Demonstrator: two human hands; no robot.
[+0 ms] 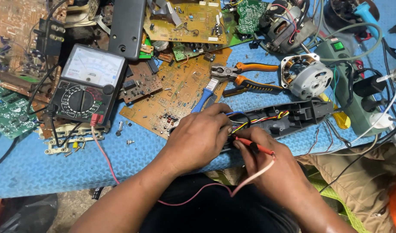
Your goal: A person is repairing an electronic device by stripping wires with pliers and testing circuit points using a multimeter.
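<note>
Long dark plastic housing (288, 117) lying open at the front edge of the blue bench mat (47, 168), coloured wires (267, 118) running along its inside. Left hand (198, 138) laid palm down over the housing's near end, forearm coming up from below left, fingers curled round the wires and clamped on the housing, knuckles raised. Right hand (271, 166) just beside it, touching at the fingertips, wrist angled in from the lower right, thumb and forefinger pinched shut on a red test probe (254, 146) with its tip pressed into the housing beside the left thumb. Pale pink lead (249, 177) looping down from the probe and across the lap. Further left, analogue multimeter (88, 84) propped face up, a red lead (104, 156) plugged in at its base. Between meter and hands, brown circuit board (176, 92) flat on the mat, blue-handled tool (203, 98) on top of it. Beyond the housing, orange-handled pliers (243, 77), then a bare motor core (305, 75) and a green power strip (353, 86) with plugs at the right edge. More circuit boards (193, 19) heaped along the back.
</note>
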